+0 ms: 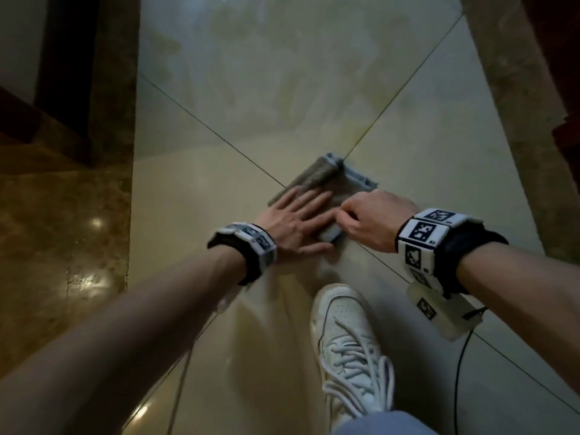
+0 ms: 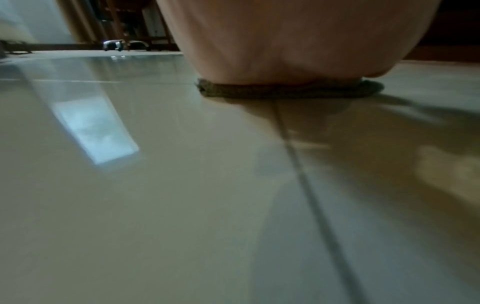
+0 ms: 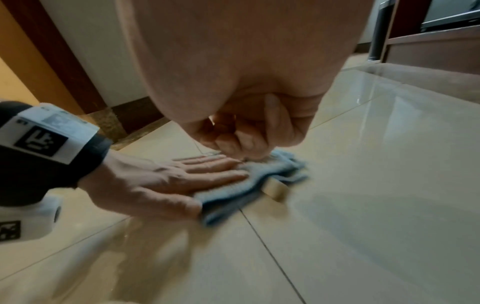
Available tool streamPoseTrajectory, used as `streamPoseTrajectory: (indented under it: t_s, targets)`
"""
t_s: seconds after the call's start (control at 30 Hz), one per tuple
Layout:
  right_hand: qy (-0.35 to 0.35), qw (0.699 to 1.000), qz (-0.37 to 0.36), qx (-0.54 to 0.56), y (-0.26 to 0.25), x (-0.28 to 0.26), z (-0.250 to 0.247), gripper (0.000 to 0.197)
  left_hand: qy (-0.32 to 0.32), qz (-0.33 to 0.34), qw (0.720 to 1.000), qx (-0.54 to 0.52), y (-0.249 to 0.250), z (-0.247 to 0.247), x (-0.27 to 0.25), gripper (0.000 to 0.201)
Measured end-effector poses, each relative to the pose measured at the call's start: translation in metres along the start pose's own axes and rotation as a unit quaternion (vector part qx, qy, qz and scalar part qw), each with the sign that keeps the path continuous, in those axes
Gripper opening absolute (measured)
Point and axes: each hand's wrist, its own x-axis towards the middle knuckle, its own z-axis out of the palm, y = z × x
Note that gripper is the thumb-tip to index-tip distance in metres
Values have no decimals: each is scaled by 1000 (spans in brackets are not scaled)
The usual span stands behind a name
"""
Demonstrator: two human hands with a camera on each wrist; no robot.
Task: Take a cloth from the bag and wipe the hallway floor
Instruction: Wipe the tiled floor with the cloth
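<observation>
A grey-blue cloth (image 1: 317,180) lies folded on the glossy cream floor tiles (image 1: 282,73), over a crossing of grout lines. My left hand (image 1: 295,221) presses flat on its near left part with straight fingers. The left wrist view shows only the palm (image 2: 285,41) resting on the cloth's edge (image 2: 285,91). My right hand (image 1: 370,215) sits just to the right, fingers curled, pinching the cloth's near right side. In the right wrist view the right hand's curled fingers (image 3: 239,142) meet the cloth (image 3: 272,170) beside the flat left hand (image 3: 182,181).
My white sneaker (image 1: 348,340) stands on the tiles just behind the hands. A dark marble border (image 1: 62,246) runs along the left and a stone strip (image 1: 514,120) along the right. A wooden door frame (image 3: 52,51) rises at the left wall. A thin cable (image 1: 461,356) hangs from the right wrist.
</observation>
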Motion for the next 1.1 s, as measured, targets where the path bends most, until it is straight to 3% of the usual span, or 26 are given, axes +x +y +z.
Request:
streamPoseTrajectory:
  t_s: [0.07,0.17,0.27,0.37,0.47,0.53,0.6,0.63,0.7,0.8,0.83,0.9,1.0,1.1]
  targets:
    - [0,1000,15,-2,8,-5,1,39,32,-112,993,-31,-28,-2,-6,82]
    - [9,1000,24,4,17,-13,8,41,36,-345,927,-143,-61,-11,-11,84]
    - [20,999,30,9,27,-24,15,42,21,-417,889,-189,-53,-21,0,94]
    - [20,999,46,9,38,-35,13,42,24,-360,917,-168,-6,-20,25,100]
    - [31,998,60,11,51,-45,9,43,-19,-179,977,-117,48,-13,39,93]
    - [39,997,69,19,57,-50,7,43,-54,-77,994,-58,58,-10,36,88]
    - [37,996,72,26,61,-57,6,44,-55,-52,997,-26,44,-13,31,85]
    - [35,996,75,26,64,-59,6,45,-49,-72,996,-31,31,-15,31,82]
    - [32,996,80,27,69,-63,9,47,-41,-179,979,-86,-2,-22,29,75]
    - [36,995,90,27,79,-63,14,50,-12,-372,906,-200,-37,-33,28,78]
    - [36,995,91,28,83,-63,15,50,-5,-406,889,-214,-38,-34,30,82]
    - [33,995,89,29,92,-61,14,50,4,-424,883,-202,-25,-35,41,93]
    - [24,996,87,27,109,-56,8,50,-8,-318,934,-164,25,-30,64,102]
    - [22,995,97,21,125,-44,-2,48,-43,-81,994,-61,77,-22,68,93]
